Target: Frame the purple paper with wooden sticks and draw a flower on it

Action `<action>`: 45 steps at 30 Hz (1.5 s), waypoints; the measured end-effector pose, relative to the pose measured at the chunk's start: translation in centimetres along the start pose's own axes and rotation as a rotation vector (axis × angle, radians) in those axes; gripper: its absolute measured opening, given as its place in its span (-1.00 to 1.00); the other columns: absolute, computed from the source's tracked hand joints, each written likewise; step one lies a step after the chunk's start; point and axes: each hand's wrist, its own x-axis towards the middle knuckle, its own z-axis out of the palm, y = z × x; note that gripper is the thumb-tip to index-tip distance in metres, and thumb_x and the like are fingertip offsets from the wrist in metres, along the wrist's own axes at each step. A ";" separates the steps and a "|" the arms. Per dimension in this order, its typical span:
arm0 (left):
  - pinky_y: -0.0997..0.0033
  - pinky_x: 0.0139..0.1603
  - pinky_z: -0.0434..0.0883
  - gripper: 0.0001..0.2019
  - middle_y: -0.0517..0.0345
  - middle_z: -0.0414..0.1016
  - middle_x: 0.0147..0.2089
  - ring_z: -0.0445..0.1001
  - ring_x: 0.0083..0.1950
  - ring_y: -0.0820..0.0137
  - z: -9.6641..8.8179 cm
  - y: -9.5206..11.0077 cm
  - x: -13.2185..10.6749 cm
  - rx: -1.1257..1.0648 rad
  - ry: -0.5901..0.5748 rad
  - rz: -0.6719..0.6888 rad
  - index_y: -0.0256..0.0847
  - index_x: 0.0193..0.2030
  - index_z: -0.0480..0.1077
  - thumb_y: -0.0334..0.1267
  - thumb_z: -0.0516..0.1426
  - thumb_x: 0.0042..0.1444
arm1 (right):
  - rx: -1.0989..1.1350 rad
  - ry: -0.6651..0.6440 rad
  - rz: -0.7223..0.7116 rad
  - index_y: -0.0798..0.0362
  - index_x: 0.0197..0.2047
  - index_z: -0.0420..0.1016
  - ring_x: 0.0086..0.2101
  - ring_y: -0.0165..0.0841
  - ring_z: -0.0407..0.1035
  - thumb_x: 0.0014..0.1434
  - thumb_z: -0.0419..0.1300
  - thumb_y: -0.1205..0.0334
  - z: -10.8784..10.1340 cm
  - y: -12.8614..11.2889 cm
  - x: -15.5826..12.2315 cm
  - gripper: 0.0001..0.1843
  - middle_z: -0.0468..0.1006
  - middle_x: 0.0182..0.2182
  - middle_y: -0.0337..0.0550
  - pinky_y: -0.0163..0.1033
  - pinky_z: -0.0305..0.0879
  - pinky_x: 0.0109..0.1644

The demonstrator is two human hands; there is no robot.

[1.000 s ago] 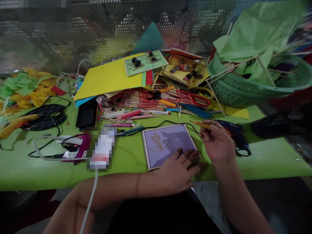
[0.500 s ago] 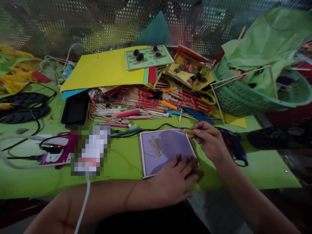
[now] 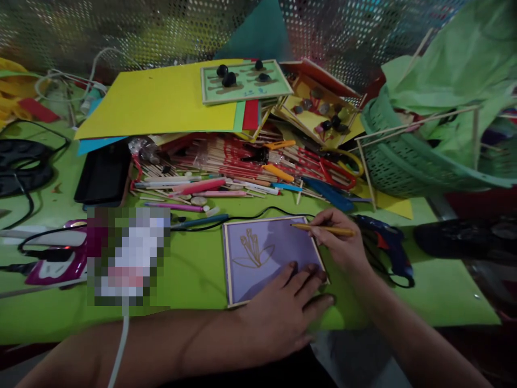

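Observation:
A purple card (image 3: pixel 278 248) edged with thin wooden sticks lies on the green table, a flower with two leaves drawn in gold-brown lines on its left half. My left hand (image 3: pixel 285 304) rests flat over the card's lower right part, fingers spread. In my right hand (image 3: pixel 337 242) is a gold-brown pen (image 3: pixel 337 230), pinched between thumb and fingers. Its tip points left, at the card's upper right area; whether it touches the surface I cannot tell. Just right of this hand lies a dark blue glue gun (image 3: pixel 390 242).
Behind the card lie pens, bundled sticks and red-handled scissors (image 3: pixel 337 175). Further back are yellow paper sheets (image 3: pixel 161 102) and a framed green picture (image 3: pixel 246 91). A green basket (image 3: pixel 396 156) stands right. A blurred-out phone (image 3: pixel 137 253) and a power strip (image 3: pixel 56 264) are left.
The pen tip in my right hand has moved a little left and down over the card. My left hand stays flat on it. The whole view has shifted slightly.

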 end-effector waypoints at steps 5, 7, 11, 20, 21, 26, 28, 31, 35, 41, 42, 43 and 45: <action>-0.02 0.46 -0.04 -0.32 -0.14 0.10 0.52 0.07 0.51 0.04 0.0 0.0 0.0 -0.010 0.004 -0.004 -0.15 0.47 0.13 0.10 0.09 0.31 | -0.103 0.004 -0.040 -0.02 -0.34 0.46 -0.49 -0.36 0.40 0.13 0.35 0.19 0.4 -0.6 -0.3 -0.86 0.52 -0.50 -0.27 -0.29 0.29 -0.42; -0.02 0.45 -0.03 -0.32 -0.15 0.12 0.51 0.09 0.50 0.04 0.0 -0.1 0.0 -0.005 0.008 0.001 -0.16 0.46 0.14 0.10 0.09 0.31 | -0.133 0.010 -0.050 -0.02 -0.35 0.46 -0.48 -0.36 0.39 0.13 0.34 0.19 0.5 -0.6 -0.4 -0.87 0.51 -0.50 -0.27 -0.28 0.29 -0.41; -0.01 0.45 -0.02 -0.33 -0.14 0.14 0.49 0.11 0.49 0.05 0.0 -0.1 0.0 -0.007 0.017 -0.003 -0.16 0.46 0.15 0.10 0.08 0.31 | -0.147 -0.007 -0.058 -0.03 -0.34 0.45 -0.47 -0.35 0.39 0.13 0.34 0.18 0.5 -0.6 -0.5 -0.86 0.50 -0.47 -0.26 -0.25 0.31 -0.40; -0.02 0.45 0.00 -0.33 -0.15 0.14 0.49 0.12 0.49 0.04 0.3 0.1 0.0 -0.024 0.024 -0.007 -0.16 0.45 0.17 0.09 0.12 0.29 | -0.169 -0.069 -0.094 -0.04 -0.33 0.45 -0.47 -0.36 0.36 0.17 0.31 0.22 0.4 -0.6 -0.5 -0.90 0.48 -0.46 -0.27 -0.25 0.29 -0.40; -0.02 0.45 0.01 -0.33 -0.14 0.14 0.49 0.12 0.48 0.04 0.3 0.1 0.0 -0.025 0.021 -0.009 -0.16 0.45 0.16 0.09 0.11 0.29 | -0.169 -0.071 -0.095 -0.04 -0.32 0.46 -0.46 -0.36 0.36 0.17 0.31 0.22 0.4 -0.6 -0.5 -0.90 0.48 -0.45 -0.27 -0.25 0.29 -0.39; 0.01 0.44 0.05 -0.33 -0.15 0.17 0.48 0.13 0.48 0.08 0.0 0.0 0.1 -0.046 0.032 -0.019 -0.18 0.46 0.12 0.09 0.08 0.32 | -0.185 -0.063 -0.098 -0.04 -0.32 0.45 -0.45 -0.36 0.36 0.18 0.30 0.22 0.3 -0.4 -0.5 -0.91 0.47 -0.44 -0.27 -0.25 0.29 -0.38; 0.03 0.44 0.07 -0.32 -0.20 0.18 0.47 0.15 0.48 0.07 -0.2 -0.1 0.2 -0.058 0.045 -0.041 -0.20 0.46 0.12 0.10 0.07 0.32 | -0.191 -0.057 -0.093 -0.03 -0.32 0.45 -0.44 -0.35 0.36 0.18 0.30 0.22 0.3 -0.3 -0.6 -0.90 0.47 -0.45 -0.26 -0.24 0.30 -0.37; 0.01 0.44 0.08 -0.28 -0.28 0.16 0.48 0.17 0.47 0.02 -0.4 -0.2 0.2 -0.064 0.044 -0.081 -0.24 0.45 0.14 0.14 0.12 0.28 | -0.173 -0.063 -0.075 -0.03 -0.29 0.45 -0.44 -0.34 0.38 0.19 0.30 0.20 0.3 -0.3 -0.6 -0.90 0.47 -0.43 -0.25 -0.24 0.30 -0.37; -0.04 0.47 0.03 -0.22 -0.32 0.06 0.51 0.10 0.51 -0.04 -0.2 -0.3 0.3 -0.075 0.035 -0.105 -0.24 0.46 0.11 0.16 0.16 0.23 | -0.169 -0.070 -0.082 -0.04 -0.31 0.45 -0.45 -0.34 0.37 0.18 0.30 0.18 0.4 -0.5 -0.5 -0.90 0.48 -0.43 -0.24 -0.24 0.30 -0.39; -0.04 0.48 0.00 -0.22 -0.33 0.03 0.52 0.08 0.52 -0.03 0.1 -0.2 0.2 -0.082 0.027 -0.106 -0.23 0.47 0.09 0.16 0.14 0.25 | -0.202 -0.063 -0.083 -0.05 -0.32 0.44 -0.47 -0.35 0.37 0.15 0.31 0.19 0.6 -0.7 -0.4 -0.89 0.48 -0.46 -0.26 -0.25 0.31 -0.42; -0.04 0.48 0.00 -0.22 -0.32 0.02 0.53 0.07 0.52 -0.03 0.1 -0.2 0.2 -0.083 0.023 -0.109 -0.22 0.47 0.09 0.16 0.14 0.25 | -0.205 -0.061 -0.081 -0.05 -0.33 0.44 -0.47 -0.35 0.37 0.15 0.30 0.19 0.6 -0.7 -0.4 -0.89 0.48 -0.46 -0.26 -0.26 0.31 -0.43; -0.03 0.48 0.00 -0.23 -0.31 0.01 0.53 0.07 0.52 -0.03 0.1 -0.2 0.2 -0.084 0.020 -0.114 -0.21 0.47 0.08 0.16 0.13 0.25 | -0.206 -0.061 -0.080 -0.04 -0.32 0.44 -0.48 -0.36 0.37 0.15 0.30 0.19 0.7 -0.7 -0.4 -0.90 0.48 -0.47 -0.26 -0.26 0.30 -0.43; -0.03 0.49 -0.01 -0.24 -0.30 0.00 0.54 0.07 0.53 -0.01 0.1 -0.2 0.2 -0.082 0.019 -0.119 -0.20 0.47 0.07 0.15 0.12 0.27 | -0.201 -0.061 -0.084 -0.04 -0.32 0.43 -0.49 -0.37 0.37 0.16 0.29 0.20 0.7 -0.7 -0.4 -0.90 0.47 -0.48 -0.28 -0.27 0.29 -0.44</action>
